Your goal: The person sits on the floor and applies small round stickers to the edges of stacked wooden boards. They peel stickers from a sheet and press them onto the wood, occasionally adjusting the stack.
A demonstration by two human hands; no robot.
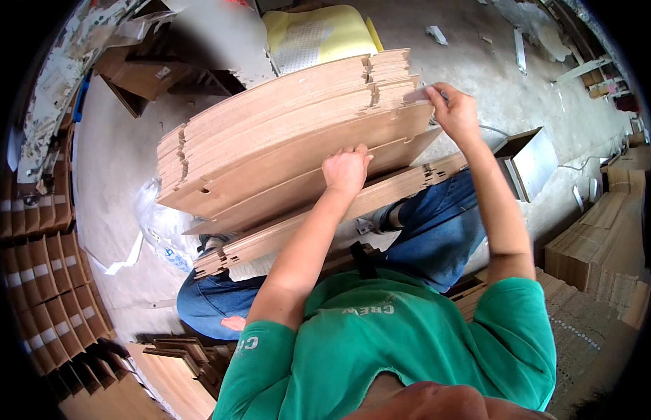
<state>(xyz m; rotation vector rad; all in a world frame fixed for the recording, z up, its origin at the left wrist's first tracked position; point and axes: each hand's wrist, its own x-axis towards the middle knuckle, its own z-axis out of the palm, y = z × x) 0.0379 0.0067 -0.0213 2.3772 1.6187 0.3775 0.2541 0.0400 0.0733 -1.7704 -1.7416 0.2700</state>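
A thick stack of brown boards [276, 112] with notched ends stands on edge in front of me. They look like cardboard or thin fibreboard; I cannot tell which. My left hand [346, 170] is closed over the upper edge of a brown board [297, 178] on the near side of the stack. At the stack's right end, my right hand [454, 112] is closed in a pinch by the notched corner. Something small and greyish blurs at its fingertips, too indistinct to name. A thinner bundle of notched boards [339, 211] lies across my legs, nearer to me.
A yellow padded sheet [322, 35] lies beyond the stack. An open metal box [532, 161] stands at right, near piled brown boards [591, 238]. Crumpled clear plastic [161, 224] lies at left, beside divided brown racks [49, 280]. Scraps litter the concrete floor.
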